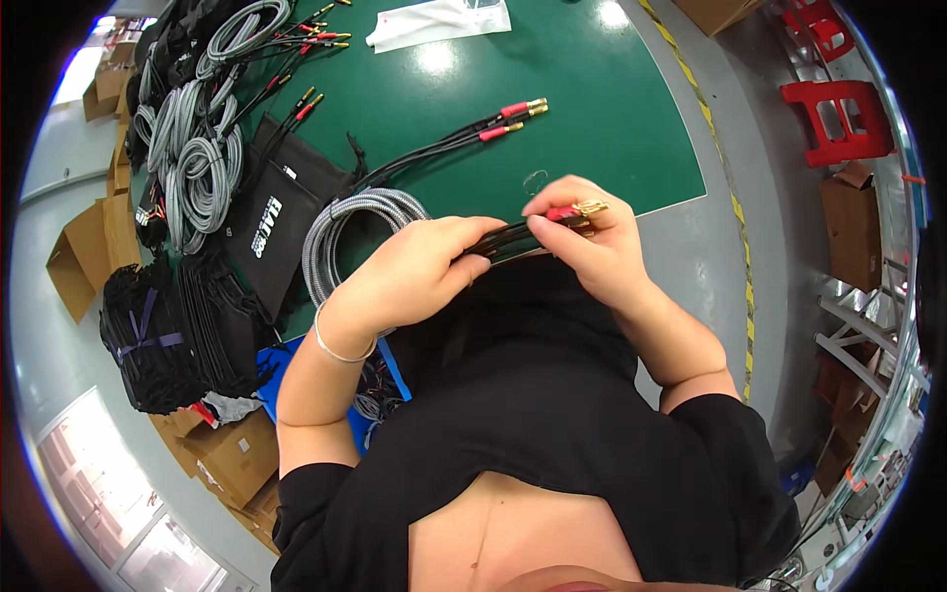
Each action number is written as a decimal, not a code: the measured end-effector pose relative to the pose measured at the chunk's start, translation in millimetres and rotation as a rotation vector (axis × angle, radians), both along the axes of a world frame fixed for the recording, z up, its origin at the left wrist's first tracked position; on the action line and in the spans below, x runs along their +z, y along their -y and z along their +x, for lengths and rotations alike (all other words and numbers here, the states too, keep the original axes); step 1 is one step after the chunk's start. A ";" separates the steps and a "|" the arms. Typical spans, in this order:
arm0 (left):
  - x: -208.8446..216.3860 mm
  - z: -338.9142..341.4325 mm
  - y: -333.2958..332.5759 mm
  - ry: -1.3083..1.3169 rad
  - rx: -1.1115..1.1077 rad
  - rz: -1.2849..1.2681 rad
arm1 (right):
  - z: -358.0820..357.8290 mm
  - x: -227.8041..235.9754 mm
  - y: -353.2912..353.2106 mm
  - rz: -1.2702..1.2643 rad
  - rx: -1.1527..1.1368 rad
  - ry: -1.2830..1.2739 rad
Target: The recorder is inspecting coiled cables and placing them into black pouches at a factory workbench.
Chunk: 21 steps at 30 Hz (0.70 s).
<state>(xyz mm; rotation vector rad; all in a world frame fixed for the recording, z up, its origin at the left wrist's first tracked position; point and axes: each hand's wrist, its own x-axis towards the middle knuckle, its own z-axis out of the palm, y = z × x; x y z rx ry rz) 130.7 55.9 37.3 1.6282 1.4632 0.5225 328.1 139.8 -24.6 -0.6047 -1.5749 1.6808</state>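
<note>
My left hand [419, 261] is closed round the thin black leads of a cable [508, 237]. My right hand [597, 242] pinches the same leads near their ends, where red-sleeved, gold-tipped plugs [564, 212] stick out between thumb and fingers. Beside my left wrist lies a grey braided cable coil [335, 237], partly hidden by that hand. Whether the held leads belong to this coil cannot be made out. Farther off on the green table [612, 118], another set of black leads ends in red and gold plugs [513, 120].
Several grey cable coils [205, 163] are heaped at the left. A black drawstring pouch [281, 212] lies near them, with stacked black pouches [158, 340] at the table's left edge. A white plastic packet [439, 22] lies at the back. Red stools [838, 118] stand off to the right.
</note>
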 end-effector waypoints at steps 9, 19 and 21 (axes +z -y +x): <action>-20.6 -12.2 -41.5 -0.756 0.173 0.413 | 22.8 2.7 -6.9 -0.175 0.099 0.225; -30.9 -35.6 -49.4 -0.276 0.245 0.143 | 40.7 -9.3 -60.0 -0.464 0.008 -0.057; -26.8 -39.3 -52.1 0.092 0.394 -0.078 | 30.4 -3.5 -58.4 -0.374 0.113 0.135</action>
